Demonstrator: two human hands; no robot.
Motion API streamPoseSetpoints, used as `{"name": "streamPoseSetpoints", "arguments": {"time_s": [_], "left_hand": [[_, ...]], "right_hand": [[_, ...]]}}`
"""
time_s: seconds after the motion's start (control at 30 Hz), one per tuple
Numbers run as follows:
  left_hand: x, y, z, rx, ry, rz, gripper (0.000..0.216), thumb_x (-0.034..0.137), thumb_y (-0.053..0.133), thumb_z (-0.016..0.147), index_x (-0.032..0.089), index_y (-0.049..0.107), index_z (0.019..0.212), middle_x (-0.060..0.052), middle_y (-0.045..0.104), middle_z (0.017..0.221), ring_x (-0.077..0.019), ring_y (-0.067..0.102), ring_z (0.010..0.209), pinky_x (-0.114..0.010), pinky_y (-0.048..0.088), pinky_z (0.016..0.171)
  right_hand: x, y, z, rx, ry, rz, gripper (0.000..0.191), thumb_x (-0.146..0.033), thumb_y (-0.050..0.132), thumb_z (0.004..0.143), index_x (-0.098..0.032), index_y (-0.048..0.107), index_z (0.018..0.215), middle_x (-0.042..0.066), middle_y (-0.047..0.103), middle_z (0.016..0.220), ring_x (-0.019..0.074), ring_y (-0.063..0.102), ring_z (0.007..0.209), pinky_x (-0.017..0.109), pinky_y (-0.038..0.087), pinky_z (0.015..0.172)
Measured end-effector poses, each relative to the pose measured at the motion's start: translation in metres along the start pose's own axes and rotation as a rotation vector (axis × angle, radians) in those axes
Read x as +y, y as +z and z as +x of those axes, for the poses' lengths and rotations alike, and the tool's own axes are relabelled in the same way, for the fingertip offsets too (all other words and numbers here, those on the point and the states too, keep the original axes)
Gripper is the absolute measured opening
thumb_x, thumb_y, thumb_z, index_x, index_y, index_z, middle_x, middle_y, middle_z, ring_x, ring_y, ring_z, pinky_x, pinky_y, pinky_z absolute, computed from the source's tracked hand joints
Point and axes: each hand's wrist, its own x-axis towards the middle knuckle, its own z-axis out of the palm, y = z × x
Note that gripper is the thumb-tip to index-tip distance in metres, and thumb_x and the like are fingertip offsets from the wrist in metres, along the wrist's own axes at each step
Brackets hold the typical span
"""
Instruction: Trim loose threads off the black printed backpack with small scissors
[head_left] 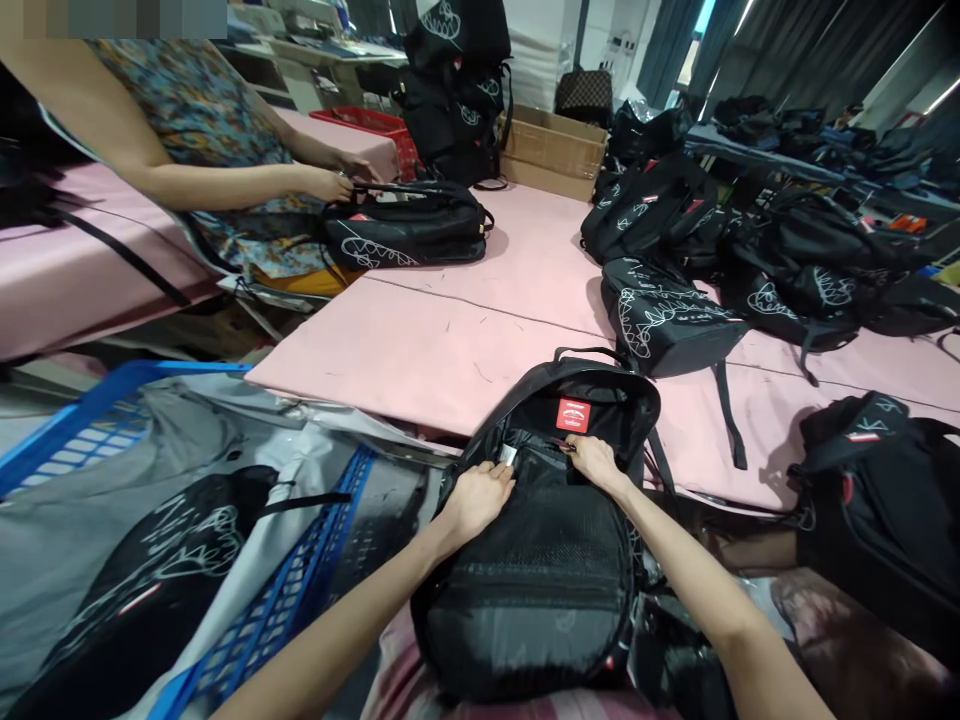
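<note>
- Head view: an open black backpack (540,560) is lying at the near edge of the pink worktop (450,350), partly on the person's lap.
- The left hand (480,497) is resting flat on the backpack's mesh pocket, fingers loosely spread, beside a small white tag (508,455).
- The right hand (596,460) is pinching the lining just below the backpack's red label (573,414).
- Beyond the backpack, a co-worker's hands (334,183) are handling another black bag (405,225).
- Left of the backpack, a blue basket (97,420) is holding more bags.
</note>
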Motion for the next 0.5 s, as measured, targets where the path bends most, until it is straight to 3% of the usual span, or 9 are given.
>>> {"name": "streamPoseSetpoints", "arguments": {"time_s": [0.23, 0.33, 0.4, 0.43, 0.47, 0.5], "left_hand": [[0.012, -0.004, 0.007, -0.053, -0.048, -0.034, 0.032, 0.022, 0.034, 0.090, 0.009, 0.059, 0.105, -0.016, 0.062, 0.108, -0.0252, 0.058, 0.096, -0.038, 0.046, 0.084], [0.005, -0.024, 0.013, -0.098, -0.024, -0.071, 0.031, 0.024, 0.036, 0.089, 0.013, 0.062, 0.099, -0.013, 0.065, 0.104, -0.0237, 0.059, 0.097, -0.037, 0.046, 0.085], [-0.012, -0.050, 0.019, -0.156, 0.019, -0.205, 0.029, 0.031, 0.041, 0.086, 0.018, 0.064, 0.098, -0.008, 0.066, 0.105, -0.0206, 0.060, 0.098, -0.032, 0.047, 0.087], [-0.023, -0.066, 0.022, -0.190, -0.006, -0.461, 0.030, 0.036, 0.046, 0.083, 0.020, 0.062, 0.102, -0.006, 0.064, 0.111, -0.0203, 0.058, 0.102, -0.032, 0.046, 0.088], [-0.034, -0.082, 0.026, -0.210, -0.100, -0.720, 0.034, 0.043, 0.048, 0.080, 0.023, 0.062, 0.105, -0.004, 0.064, 0.111, -0.0207, 0.059, 0.100, -0.032, 0.048, 0.084], [-0.044, -0.097, 0.031, -0.144, -0.242, -0.936, 0.039, 0.049, 0.047, 0.080, 0.026, 0.059, 0.108, -0.003, 0.065, 0.108, -0.0211, 0.060, 0.095, -0.033, 0.051, 0.079]], "right_hand": [[-0.001, 0.003, 0.000, 0.069, -0.043, 0.234, 0.025, -0.035, 0.045, 0.085, -0.023, 0.065, 0.094, 0.009, 0.069, 0.091, 0.0248, 0.062, 0.089, 0.033, 0.041, 0.075], [0.010, -0.010, -0.005, 0.134, -0.088, 0.394, 0.025, -0.037, 0.046, 0.084, -0.024, 0.066, 0.093, 0.003, 0.069, 0.093, 0.0187, 0.062, 0.087, 0.026, 0.043, 0.074], [0.033, -0.024, -0.015, 0.253, -0.083, 0.555, 0.032, -0.040, 0.039, 0.087, -0.023, 0.063, 0.101, 0.002, 0.067, 0.101, 0.0154, 0.061, 0.090, 0.024, 0.043, 0.074], [0.049, -0.031, -0.023, 0.343, -0.054, 0.694, 0.036, -0.042, 0.037, 0.088, -0.021, 0.062, 0.104, 0.003, 0.067, 0.103, 0.0149, 0.060, 0.090, 0.024, 0.044, 0.074], [0.067, -0.035, -0.033, 0.442, -0.008, 0.856, 0.039, -0.044, 0.038, 0.087, -0.019, 0.061, 0.106, 0.004, 0.067, 0.102, 0.0153, 0.060, 0.089, 0.024, 0.044, 0.074], [0.085, -0.037, -0.045, 0.537, 0.048, 1.017, 0.041, -0.046, 0.041, 0.085, -0.017, 0.061, 0.105, 0.006, 0.067, 0.099, 0.0159, 0.061, 0.086, 0.025, 0.045, 0.072]]}}
